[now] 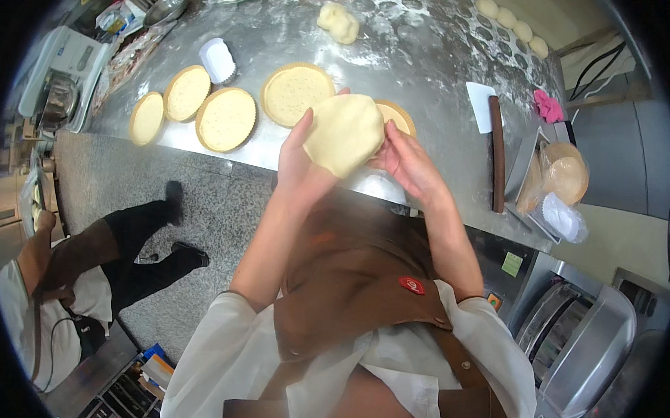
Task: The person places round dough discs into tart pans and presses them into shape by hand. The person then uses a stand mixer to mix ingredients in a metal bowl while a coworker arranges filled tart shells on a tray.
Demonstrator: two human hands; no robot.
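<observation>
Presently noted: a person at a floured steel worktop (431, 56) holds a flattened round of pale dough (343, 133) in both hands, clear of the worktop and above its near edge.

Dough, handling: judged soft, pliable and light; it drapes slightly over the fingers, so it would likely stretch or tear if hung from one edge. Flour dusting suggests it is not sticky.

Dough, where to hold: best supported from beneath, or by opposite rims with spread fingers, as both hands are placed now.

Left hand (296, 151): raised upright against the round's left rim, palm toward the dough, fingers together and extended along the rim; thumb hidden behind the dough.

Right hand (406, 161): fingers narrowly curled on the round's right rim, pinching it lightly; wrist bent inward.

Forearms: both rise from the lower edge of the view, bare below rolled white sleeves, converging on the dough.

Beneath the dough: a dough-lined tart tin (395, 116), partly hidden, near the near edge.

Lined tins: four more (225, 118) in a row toward the near left corner.

Right edge: a dark rolling pin (496, 152) beside a white scraper (479, 105).

Far side: a dough lump (338, 21).

Floor, left: another person (85, 273), crouched.
</observation>
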